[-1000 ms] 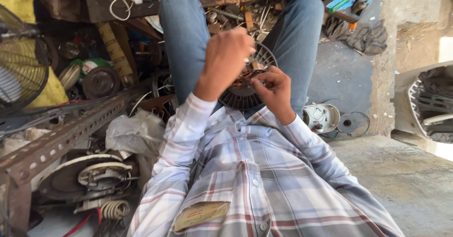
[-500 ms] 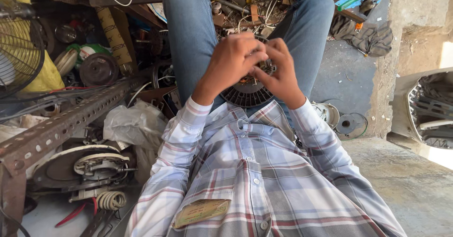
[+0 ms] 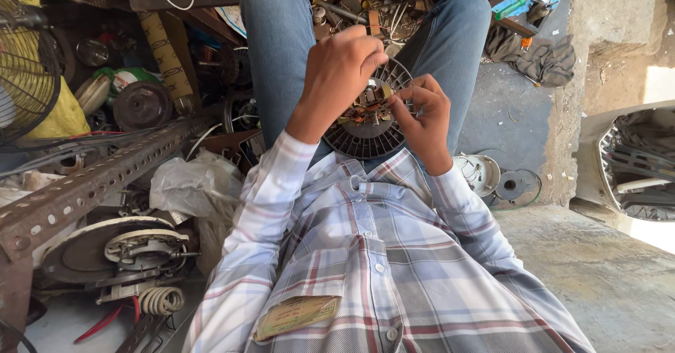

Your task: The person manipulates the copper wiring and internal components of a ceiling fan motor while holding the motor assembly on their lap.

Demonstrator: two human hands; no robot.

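Note:
A round dark fan motor housing (image 3: pixel 362 136) with radial ribs rests on my lap between my jeans-clad knees. Copper windings and a small metal part show at its centre. My left hand (image 3: pixel 339 72) is above the motor, fingers curled over its upper middle, touching the centre parts. My right hand (image 3: pixel 424 111) pinches at the motor's right side near the windings. What the fingertips grip is too small to make out. My plaid shirt sleeves lead down to both hands.
A rusty perforated angle iron (image 3: pixel 91 184) runs along the left. Motor parts and a wire coil (image 3: pixel 160 299) lie below it. A fan guard (image 3: pixel 21 72) stands far left. A white plastic bag (image 3: pixel 193 184), round discs (image 3: pixel 517 184), a grey rag (image 3: pixel 538 58) and concrete floor surround me.
My left hand has lowered from a raised position onto the motor's centre. The right hand has stayed at the motor's right side. The view has tilted slightly downward.

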